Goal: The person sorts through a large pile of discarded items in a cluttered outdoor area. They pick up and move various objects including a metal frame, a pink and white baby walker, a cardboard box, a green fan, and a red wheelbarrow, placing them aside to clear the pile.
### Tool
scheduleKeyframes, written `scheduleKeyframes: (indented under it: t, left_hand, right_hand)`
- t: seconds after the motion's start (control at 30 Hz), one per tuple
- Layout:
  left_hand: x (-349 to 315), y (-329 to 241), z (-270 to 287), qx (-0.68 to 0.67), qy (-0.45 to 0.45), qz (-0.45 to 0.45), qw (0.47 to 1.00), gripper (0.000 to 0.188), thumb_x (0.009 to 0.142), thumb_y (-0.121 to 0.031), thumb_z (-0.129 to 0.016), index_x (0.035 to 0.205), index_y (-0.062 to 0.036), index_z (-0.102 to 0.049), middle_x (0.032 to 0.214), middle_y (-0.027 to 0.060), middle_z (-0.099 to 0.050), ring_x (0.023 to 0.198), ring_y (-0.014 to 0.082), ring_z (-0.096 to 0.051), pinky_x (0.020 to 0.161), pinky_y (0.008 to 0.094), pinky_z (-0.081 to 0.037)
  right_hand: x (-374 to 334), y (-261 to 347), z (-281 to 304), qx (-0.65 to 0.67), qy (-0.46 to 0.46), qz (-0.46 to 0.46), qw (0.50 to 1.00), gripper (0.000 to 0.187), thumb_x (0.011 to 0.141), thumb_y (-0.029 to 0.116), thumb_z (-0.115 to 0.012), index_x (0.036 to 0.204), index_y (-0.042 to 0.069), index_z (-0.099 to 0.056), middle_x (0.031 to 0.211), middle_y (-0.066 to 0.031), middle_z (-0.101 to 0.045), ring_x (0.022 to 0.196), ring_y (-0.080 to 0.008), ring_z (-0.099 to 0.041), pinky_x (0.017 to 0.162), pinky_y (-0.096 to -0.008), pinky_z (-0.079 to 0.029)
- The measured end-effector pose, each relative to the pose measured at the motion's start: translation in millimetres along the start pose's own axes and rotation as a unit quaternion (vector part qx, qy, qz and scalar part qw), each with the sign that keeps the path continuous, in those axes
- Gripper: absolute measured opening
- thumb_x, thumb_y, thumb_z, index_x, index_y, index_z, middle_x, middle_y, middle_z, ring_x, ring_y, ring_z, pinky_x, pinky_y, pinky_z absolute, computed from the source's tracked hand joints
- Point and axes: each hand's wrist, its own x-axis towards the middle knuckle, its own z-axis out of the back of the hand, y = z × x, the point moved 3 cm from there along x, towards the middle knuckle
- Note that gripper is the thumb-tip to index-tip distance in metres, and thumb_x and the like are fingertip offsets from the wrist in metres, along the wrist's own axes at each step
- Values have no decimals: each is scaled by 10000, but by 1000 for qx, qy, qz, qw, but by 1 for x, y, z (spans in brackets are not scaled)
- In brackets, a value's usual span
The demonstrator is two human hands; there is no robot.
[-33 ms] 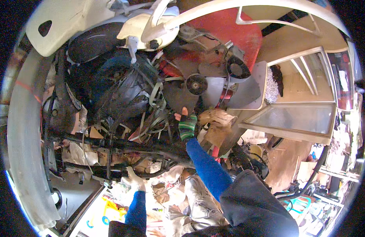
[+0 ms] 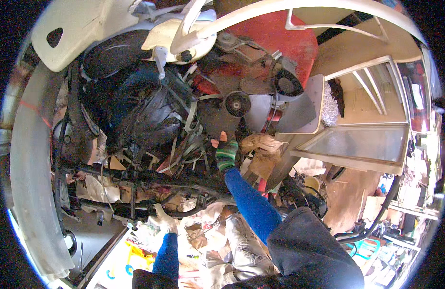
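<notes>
My right hand (image 2: 226,153), in a green striped glove with bare fingertips, reaches in at the centre. Two fingertips stretch apart toward a large dark fan blade (image 2: 217,120); nothing shows between them. Just above is the round hub (image 2: 237,103) of that fan. Loose pale straps (image 2: 189,120) hang left of this hand, and a crumpled brown paper bag (image 2: 263,156) lies right of it. My left hand (image 2: 164,220), pale and seemingly gloved, is lower down against a black metal frame bar (image 2: 136,208). One finger points up across the bar; the others are hidden.
White plastic chairs (image 2: 184,36) overhang the pile at the top. Behind the fan stands a red panel (image 2: 280,33). A glass-paned frame (image 2: 359,147) juts out at right, and a grey curved panel (image 2: 34,168) stands at left. A yellow toy (image 2: 138,255) lies below.
</notes>
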Motion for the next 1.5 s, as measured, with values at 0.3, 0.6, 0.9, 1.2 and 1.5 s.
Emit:
scheduleKeyframes:
  t: [0.3,0.6,0.9,1.2,1.5]
  left_hand:
    - [23,23,13,36,-67,-6,997,474,944,-135,-745,1337,26,-536,1270,221,-650,1145,285,-638,1041,433,-512]
    - [39,40,20,-159,91,33,983,737,963,-157,-724,1538,0,-290,1437,208,-554,1275,292,-572,1138,432,-418]
    - [21,22,13,66,-3,-15,998,507,971,-207,-712,1369,-10,-467,1346,201,-588,1178,281,-598,1059,453,-466]
    - [9,14,8,26,-32,17,999,470,943,-186,-739,1298,8,-500,1275,190,-616,1088,249,-610,970,429,-509]
    - [8,4,6,69,-9,-9,998,445,938,-184,-750,1278,-1,-530,1264,142,-630,1084,231,-606,974,417,-501]
  right_hand:
    - [17,1,-18,63,54,-107,991,422,922,559,-598,1152,224,-708,1206,-310,-624,843,-456,-696,715,-549,-569]
    - [-34,5,-55,483,305,-304,763,227,931,294,-666,1122,176,-696,1158,-213,-502,831,-314,-479,671,-370,-440]
    - [-41,-85,19,152,211,-353,899,271,1000,291,-561,1229,165,-634,912,-98,-655,685,-263,-574,638,-406,-494]
    - [40,265,-14,802,310,-412,301,692,837,511,-697,1327,34,-591,1353,-189,-597,1288,-356,-531,1090,-494,-397]
    - [59,310,-54,952,-242,-74,-172,823,831,768,-578,1274,79,-656,1332,-230,-602,1239,-429,-571,1070,-550,-414]
